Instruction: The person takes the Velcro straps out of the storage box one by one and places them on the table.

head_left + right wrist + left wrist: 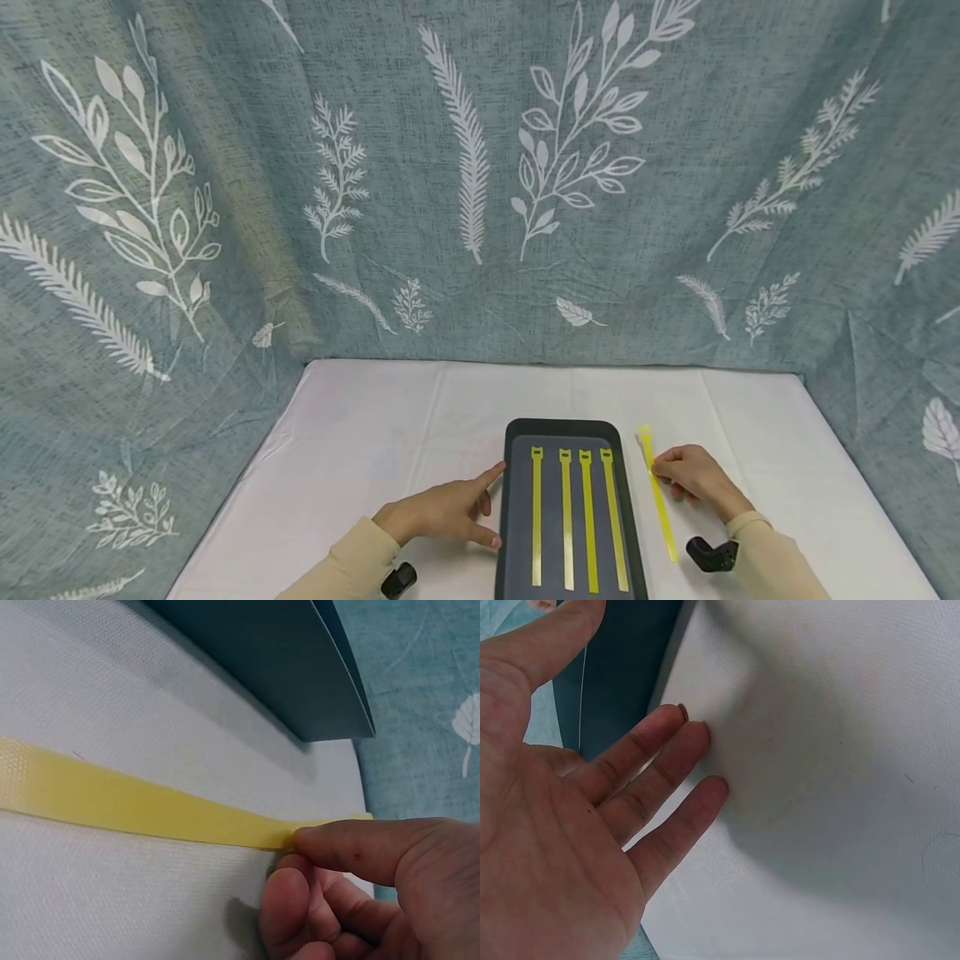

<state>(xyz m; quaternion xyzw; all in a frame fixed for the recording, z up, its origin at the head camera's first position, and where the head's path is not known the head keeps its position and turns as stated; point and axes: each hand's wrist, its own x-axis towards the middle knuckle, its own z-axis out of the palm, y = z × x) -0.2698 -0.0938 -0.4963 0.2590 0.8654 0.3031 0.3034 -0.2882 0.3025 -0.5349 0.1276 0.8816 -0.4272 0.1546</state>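
My right hand (693,479) pinches a yellow hook-and-loop cable tie (663,525) near its slotted head, just right of the dark tray (562,427). In the right wrist view, the tie's strap (135,806) runs left from thumb and fingertips, low over the white cloth. Several more yellow cable ties (567,517) lie lengthwise inside the tray, side by side, slotted heads toward the far end. At the tray's left wall, my left hand (446,510) has its index finger and thumb extended to the rim. The left wrist view shows its other fingers (660,772) loosely spread.
A white cloth (390,417) covers the table. Behind and at both sides hangs a blue-green curtain (420,167) with white leaf prints. Black wrist devices (712,554) sit by both sleeves. The tray's wall (247,660) rises beside the right hand.
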